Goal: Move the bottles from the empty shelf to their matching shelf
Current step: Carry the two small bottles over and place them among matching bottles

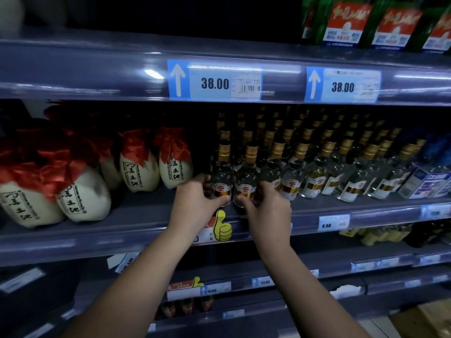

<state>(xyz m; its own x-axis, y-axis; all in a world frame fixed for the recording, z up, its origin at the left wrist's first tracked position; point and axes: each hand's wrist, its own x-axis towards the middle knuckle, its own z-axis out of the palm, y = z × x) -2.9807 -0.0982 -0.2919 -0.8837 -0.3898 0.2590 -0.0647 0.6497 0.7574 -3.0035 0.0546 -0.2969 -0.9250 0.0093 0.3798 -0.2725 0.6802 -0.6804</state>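
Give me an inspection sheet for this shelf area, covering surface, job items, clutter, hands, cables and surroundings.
Surface: middle shelf, grey with a clear price rail along its front edge.
Job's things: two small clear bottles with gold caps, left bottle and right bottle, upright at the front of matching rows.
Clutter: nothing seen.
Hands: left hand closed around the left bottle; right hand closed around the right bottle.
Cables: nothing seen.
Surroundings: cream jars with red cloth tops to the left; yellow thumbs-up tag on the rail; 38.00 price tag on the shelf above; green bottles top right; more shelves below.
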